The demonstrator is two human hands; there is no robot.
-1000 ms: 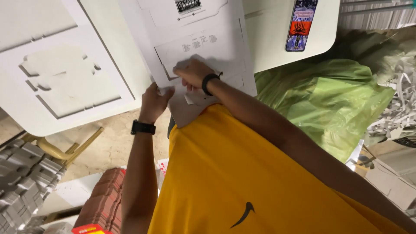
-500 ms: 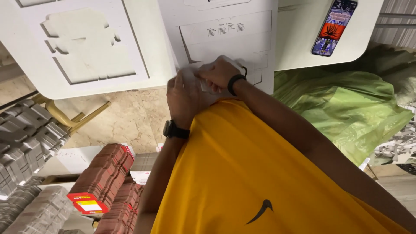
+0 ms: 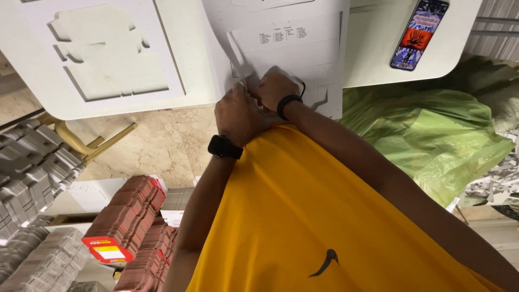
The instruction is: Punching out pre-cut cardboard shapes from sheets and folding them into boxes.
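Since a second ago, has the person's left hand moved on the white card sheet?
Yes. The left hand has gone from below the right hand at the sheet's lower edge up beside it on the white card sheet.

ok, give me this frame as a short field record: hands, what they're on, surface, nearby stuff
left hand: on the white die-cut card sheet, at its near edge
right hand: on the same sheet, touching the left hand
wrists: black watch on the left, black band on the right
surface: white table
also on table: second die-cut sheet, phone
below: green plastic bag, red flat-packed stacks, grey stacks
grip: cannot tell
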